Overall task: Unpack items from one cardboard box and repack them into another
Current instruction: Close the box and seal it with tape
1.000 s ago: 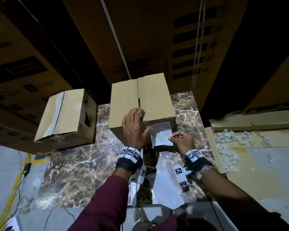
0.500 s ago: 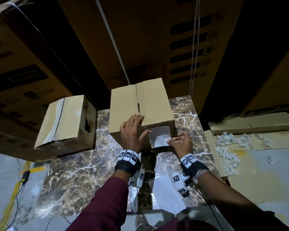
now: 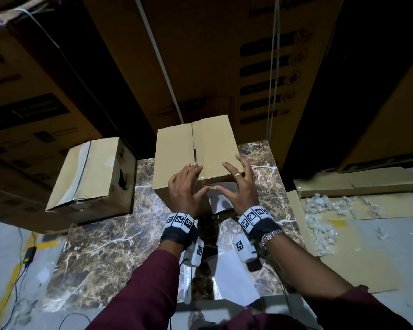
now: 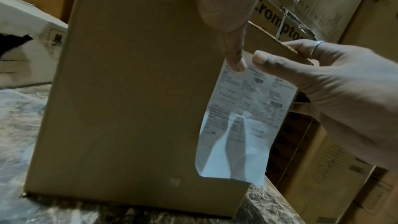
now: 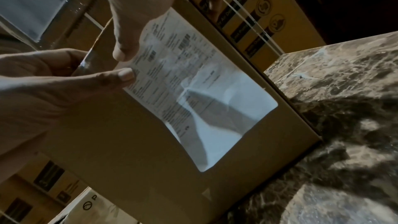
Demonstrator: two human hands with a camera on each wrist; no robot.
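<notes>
A white label (image 4: 243, 108) is sticking on the near side of the closed cardboard box (image 3: 196, 151), which is standing on the marble table (image 3: 100, 253). The label is showing small print and two barcodes, but the words are too blurred to read. On a big carton (image 4: 280, 21) behind, black letters are reading "Crompto", and the end is cut off.

The left hand (image 3: 185, 189) is resting with straight, spread fingers over the box's near top edge, and its thumb is touching the label's upper edge. The right hand (image 3: 239, 186) is doing the same on the other side, fingers wide on the top, thumb meeting the left thumb. Neither hand is gripping anything.

A second, taped box (image 3: 91, 177) is sitting to the left.
</notes>
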